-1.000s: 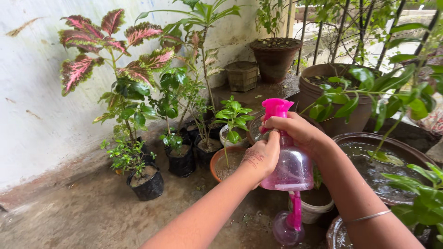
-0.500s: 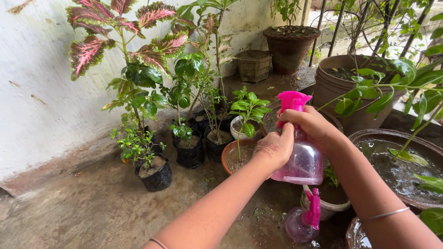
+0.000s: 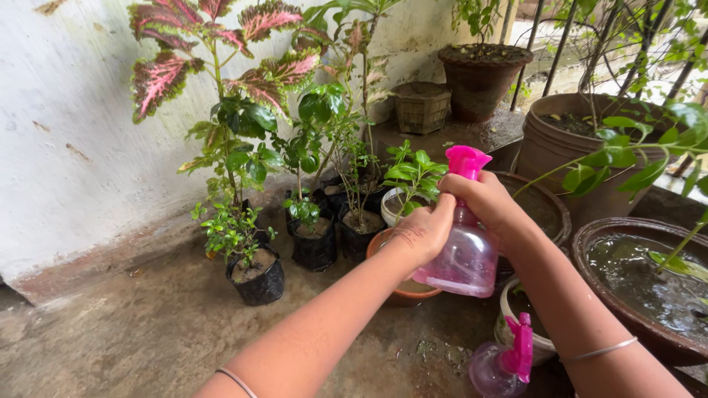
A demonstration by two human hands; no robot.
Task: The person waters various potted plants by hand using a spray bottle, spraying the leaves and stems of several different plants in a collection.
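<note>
Hands (image 3: 457,214), two; spray bottles (image 3: 464,258), two; seedling bags (image 3: 257,278), three

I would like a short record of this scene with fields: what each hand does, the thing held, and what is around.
left hand: grips the bottle body
right hand: wraps the neck under the pink spray head
held thing: pink spray bottle, upright
in front: small potted plant, black grow bags
below: second spray bottle on the ground
right: water-filled basin

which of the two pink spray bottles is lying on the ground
The smaller pink spray bottle at bottom right lies on the ground; the other bottle is held up in both hands.
</note>
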